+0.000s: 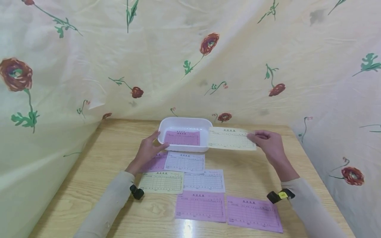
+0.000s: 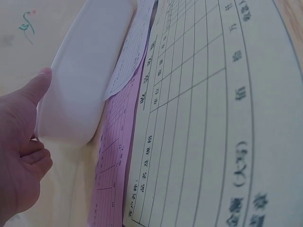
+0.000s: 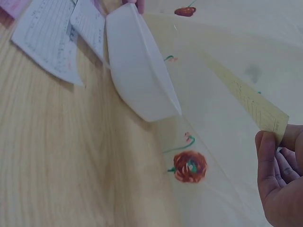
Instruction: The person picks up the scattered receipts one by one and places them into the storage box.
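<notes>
My left hand (image 1: 146,150) holds the left end of a white plastic tub (image 1: 186,148), its thumb along the near rim. In the left wrist view the thumb and curled fingers (image 2: 35,161) grip the tub's end wall (image 2: 78,75). Inside the tub lie pink receipt slips (image 1: 182,139). To the right, my right hand (image 1: 269,143) pinches a pale yellow receipt slip (image 1: 229,138) by its right end. The slip's left end overlaps the tub's right rim in the head view. From the right wrist, the yellow slip (image 3: 258,104) appears nearly edge-on, raised between thumb and fingers.
On the wooden table (image 1: 83,162), before the tub, lie a white slip (image 1: 184,162), a partly covered pink slip (image 1: 156,163), a yellow slip (image 1: 162,182) and another white slip (image 1: 204,181). Nearer are two pink slips (image 1: 200,207). Flowered cloth (image 1: 166,59) hangs behind and at both sides.
</notes>
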Demonstrator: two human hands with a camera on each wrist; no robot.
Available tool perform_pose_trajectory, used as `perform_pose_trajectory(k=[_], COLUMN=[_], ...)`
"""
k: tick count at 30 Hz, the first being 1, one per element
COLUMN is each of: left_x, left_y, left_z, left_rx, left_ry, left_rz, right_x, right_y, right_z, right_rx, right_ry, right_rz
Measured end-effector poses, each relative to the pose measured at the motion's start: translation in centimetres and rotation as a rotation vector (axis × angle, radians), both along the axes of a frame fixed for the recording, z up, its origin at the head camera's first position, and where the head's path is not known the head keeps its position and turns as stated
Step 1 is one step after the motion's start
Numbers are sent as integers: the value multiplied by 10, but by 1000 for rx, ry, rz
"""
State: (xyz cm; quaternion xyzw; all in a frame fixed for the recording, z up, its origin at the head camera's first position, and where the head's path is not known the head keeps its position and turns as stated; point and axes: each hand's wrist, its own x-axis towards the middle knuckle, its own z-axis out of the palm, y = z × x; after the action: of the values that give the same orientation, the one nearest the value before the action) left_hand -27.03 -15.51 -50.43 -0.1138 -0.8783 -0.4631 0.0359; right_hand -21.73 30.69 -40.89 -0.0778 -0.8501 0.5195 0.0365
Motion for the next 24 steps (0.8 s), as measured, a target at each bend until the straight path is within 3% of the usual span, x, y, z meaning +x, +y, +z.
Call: perform_pose_trajectory(k=[6, 16, 24], left_x=[1, 0, -1], left_y=[1, -1, 0], left_z=[0, -1, -1], left_rx=[-4, -6, -19], left_ry=[-19, -20, -13], left_rz=[10, 11, 17], right_x=[-19, -54, -80], right_y=[-23, -65, -100], right_z=[3, -5, -10], right_rx=[-69, -200, -224], right_ry=[24, 42, 12], right_rz=[23, 38, 30])
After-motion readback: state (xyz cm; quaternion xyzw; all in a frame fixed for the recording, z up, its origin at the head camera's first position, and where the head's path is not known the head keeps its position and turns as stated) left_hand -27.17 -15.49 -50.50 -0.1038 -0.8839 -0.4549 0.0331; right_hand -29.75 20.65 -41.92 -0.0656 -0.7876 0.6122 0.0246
